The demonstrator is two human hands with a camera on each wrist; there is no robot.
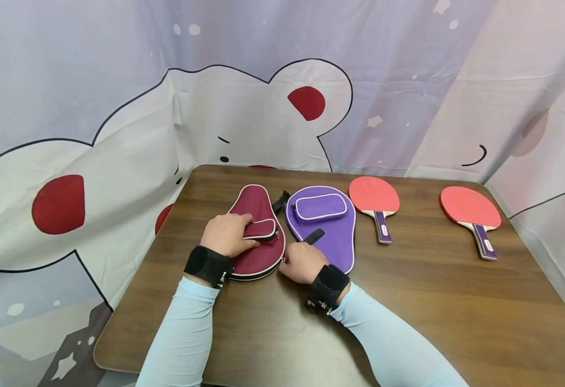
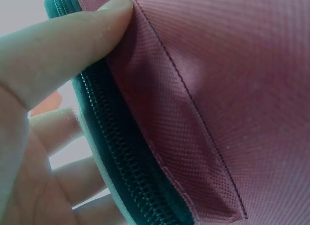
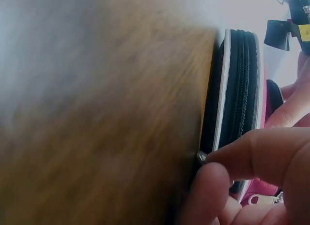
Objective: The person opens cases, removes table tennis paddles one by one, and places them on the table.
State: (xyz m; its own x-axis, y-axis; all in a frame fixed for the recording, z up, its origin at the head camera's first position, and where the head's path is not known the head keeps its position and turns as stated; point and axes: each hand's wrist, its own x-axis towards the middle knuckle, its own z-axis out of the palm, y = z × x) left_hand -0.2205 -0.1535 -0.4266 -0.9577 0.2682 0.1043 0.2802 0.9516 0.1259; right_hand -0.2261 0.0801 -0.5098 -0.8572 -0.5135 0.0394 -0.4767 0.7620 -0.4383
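A maroon table tennis paddle case (image 1: 258, 263) lies on the table with its narrow end pointing away. My left hand (image 1: 226, 235) grips the small zipped pocket (image 1: 261, 229) on its front, the thumb (image 2: 109, 24) on the maroon fabric beside the pocket's zipper. At the case's lower right edge, my right hand (image 1: 304, 262) pinches a small metal zipper pull (image 3: 201, 157) between thumb and index finger. The case's black side zipper (image 3: 240, 89) runs away from those fingertips, its teeth meeting where they show. Part of a purple paddle case (image 1: 333, 234) is hidden by my right hand.
Two red paddles lie to the right, one (image 1: 374, 194) beside the purple case and one (image 1: 471, 207) farther right. Black straps (image 1: 281, 201) stick out between the cases. A printed curtain (image 1: 244, 113) hangs behind the wooden table (image 1: 408, 301).
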